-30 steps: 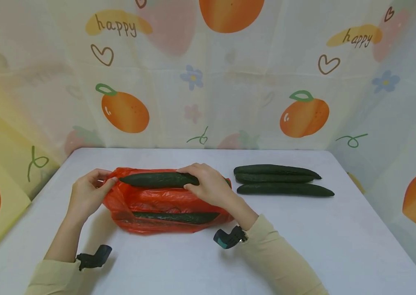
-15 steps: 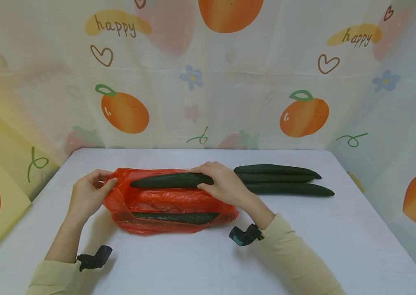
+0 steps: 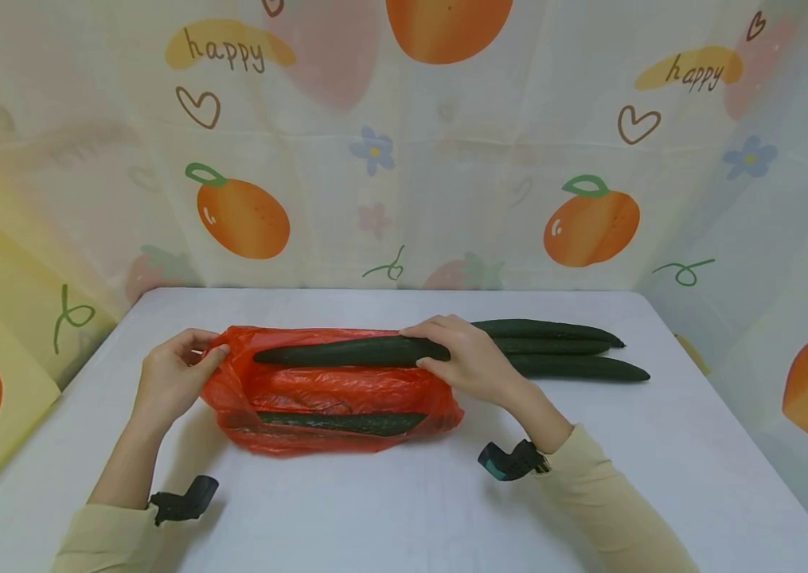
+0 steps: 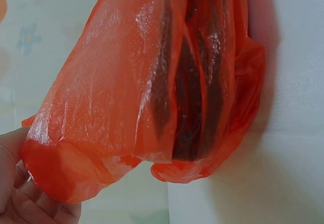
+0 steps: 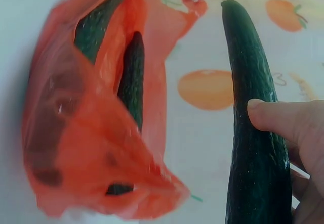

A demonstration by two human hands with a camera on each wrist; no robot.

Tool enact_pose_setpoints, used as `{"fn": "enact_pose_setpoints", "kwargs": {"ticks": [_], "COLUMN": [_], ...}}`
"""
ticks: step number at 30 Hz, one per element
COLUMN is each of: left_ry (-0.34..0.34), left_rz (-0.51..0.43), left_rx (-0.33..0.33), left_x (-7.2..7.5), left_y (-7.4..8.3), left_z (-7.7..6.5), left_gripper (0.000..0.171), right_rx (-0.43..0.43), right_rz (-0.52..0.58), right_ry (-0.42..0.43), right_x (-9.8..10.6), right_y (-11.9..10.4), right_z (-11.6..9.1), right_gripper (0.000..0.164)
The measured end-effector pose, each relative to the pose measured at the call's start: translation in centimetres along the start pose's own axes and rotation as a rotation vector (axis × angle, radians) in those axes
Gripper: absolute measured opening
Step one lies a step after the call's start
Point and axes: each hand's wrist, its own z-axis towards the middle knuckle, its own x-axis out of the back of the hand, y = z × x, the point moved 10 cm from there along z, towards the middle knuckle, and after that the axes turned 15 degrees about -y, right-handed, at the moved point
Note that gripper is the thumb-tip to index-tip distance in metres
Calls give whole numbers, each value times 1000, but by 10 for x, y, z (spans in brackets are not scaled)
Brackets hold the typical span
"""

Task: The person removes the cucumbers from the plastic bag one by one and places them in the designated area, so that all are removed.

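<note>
My right hand [image 3: 471, 358] grips a dark green cucumber [image 5: 250, 67], thumb on one side, and holds it above an open red plastic bag [image 3: 346, 386]. At the bag's left end, my left hand [image 3: 176, 372] pinches the rim between thumb and fingers. Inside the bag lies another cucumber [image 3: 342, 422] along the near side. The right wrist view also shows a cucumber tip [image 5: 132, 72] in the bag's mouth. From the head, the held cucumber's far end is hard to separate from what lies behind it.
On the right of the white table [image 3: 375, 509], several cucumbers [image 3: 568, 367] lie side by side, their left ends partly behind my right hand. A fruit-patterned cloth [image 3: 418, 199] hangs behind the table. Dark cameras sit on both wrists.
My right hand has moved right with the cucumber, from over the bag's middle to its right end, now overlapping the row of cucumbers. My left hand stays on the bag's rim.
</note>
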Motion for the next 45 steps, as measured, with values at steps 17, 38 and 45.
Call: {"fn": "enact_pose_setpoints", "kwargs": {"ticks": [17, 38, 45], "left_ry": [-11, -22, -6], "left_rz": [-14, -24, -14], "left_rx": [9, 21, 3], "left_x": [-2, -3, -3], "left_y": [-1, -3, -2], "left_z": [1, 1, 1], "left_gripper": [29, 30, 28], "right_rx": [-10, -82, -95], "right_rz": [-49, -67, -71], "right_ry": [84, 143, 158], "right_x": [19, 27, 32], "right_y": [26, 70, 85], "right_z": [-45, -95, -110], "right_gripper": [45, 49, 49]}}
